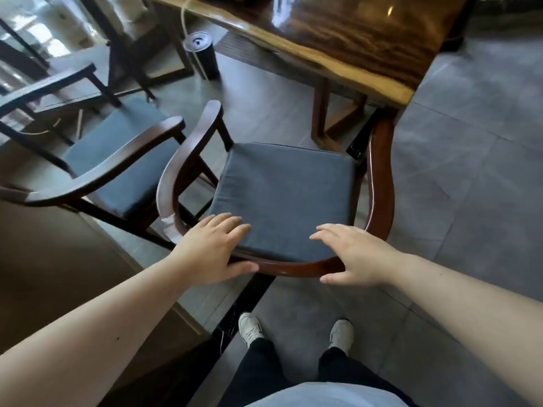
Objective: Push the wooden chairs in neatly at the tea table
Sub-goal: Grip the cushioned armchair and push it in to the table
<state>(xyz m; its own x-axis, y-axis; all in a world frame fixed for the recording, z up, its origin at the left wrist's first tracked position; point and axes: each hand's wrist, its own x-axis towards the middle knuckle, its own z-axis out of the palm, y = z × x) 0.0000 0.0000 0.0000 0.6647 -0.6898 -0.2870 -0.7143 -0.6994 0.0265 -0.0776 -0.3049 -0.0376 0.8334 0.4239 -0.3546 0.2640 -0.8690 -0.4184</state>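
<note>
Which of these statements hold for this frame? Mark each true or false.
1. Both hands rest on the curved back rail of the near dark wooden chair. True: the left hand and right hand lie open over the rail.
2. The chair's seat cushion is red. False: the cushion is dark grey-blue.
3. A second wooden armchair stands to the left. True.
4. The near chair is fully tucked under the glossy brown wooden tea table. False: its seat is wholly outside the table edge.
5. A black cylindrical container stands on the floor under the table. True.
</note>
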